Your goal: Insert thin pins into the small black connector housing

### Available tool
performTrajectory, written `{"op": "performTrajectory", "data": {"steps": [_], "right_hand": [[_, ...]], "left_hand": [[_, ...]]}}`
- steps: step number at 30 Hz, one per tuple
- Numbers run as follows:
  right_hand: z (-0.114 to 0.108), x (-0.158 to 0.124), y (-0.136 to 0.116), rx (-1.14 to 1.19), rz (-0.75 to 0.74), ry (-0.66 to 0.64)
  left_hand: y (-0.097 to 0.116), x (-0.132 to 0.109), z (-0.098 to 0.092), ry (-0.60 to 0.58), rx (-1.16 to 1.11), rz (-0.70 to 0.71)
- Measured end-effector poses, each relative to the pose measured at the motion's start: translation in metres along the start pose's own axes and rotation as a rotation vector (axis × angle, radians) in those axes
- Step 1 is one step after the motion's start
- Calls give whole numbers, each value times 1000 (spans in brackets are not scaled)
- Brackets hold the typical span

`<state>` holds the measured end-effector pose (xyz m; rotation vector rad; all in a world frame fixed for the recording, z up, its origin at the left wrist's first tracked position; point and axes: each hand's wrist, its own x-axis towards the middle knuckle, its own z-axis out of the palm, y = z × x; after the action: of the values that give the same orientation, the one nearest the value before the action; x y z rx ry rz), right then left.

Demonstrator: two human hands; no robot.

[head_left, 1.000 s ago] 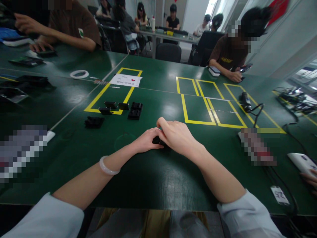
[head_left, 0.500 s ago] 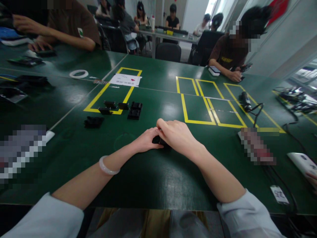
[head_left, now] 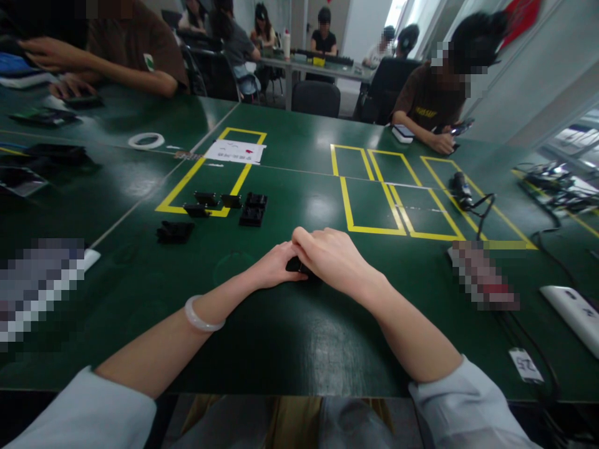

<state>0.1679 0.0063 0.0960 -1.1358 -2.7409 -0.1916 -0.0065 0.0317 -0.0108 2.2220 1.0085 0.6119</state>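
My left hand [head_left: 276,264] is closed around the side of a small black part [head_left: 294,265] low over the green table. Over the top of that part curls my right hand [head_left: 330,254], its fingers bent and touching my left fingers. Most of the black part is hidden by the hands, so its exact kind cannot be made out. Beyond my left hand stand several thin black pieces [head_left: 231,201]. Next to them sits a black blocky piece [head_left: 253,209], and nearer to me lies another dark piece [head_left: 174,231].
Yellow tape outlines [head_left: 377,232] mark the green table [head_left: 281,349]. A white paper sheet [head_left: 236,152] and a white tape ring [head_left: 146,141] lie farther off. A black cabled device [head_left: 462,190] and a white device [head_left: 571,318] are at right. Other people sit around.
The view has shifted slightly, and my two hands stay together on the black part. At the right edge, a person's fingers on the white device have gone out of view.
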Motion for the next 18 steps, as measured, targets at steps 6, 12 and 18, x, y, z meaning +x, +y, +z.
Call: {"op": "performTrajectory", "data": {"steps": [6,12,18], "right_hand": [[-4,1,-2,56,40,-30],[-3,1,-2,5,48,-49],[-3,1,-2,28,46,-37]], "left_hand": [[-2,0,2,13,8,-2],[-2,0,0,-12,-5,7],[-1,0,1,-4,9,-9]]}}
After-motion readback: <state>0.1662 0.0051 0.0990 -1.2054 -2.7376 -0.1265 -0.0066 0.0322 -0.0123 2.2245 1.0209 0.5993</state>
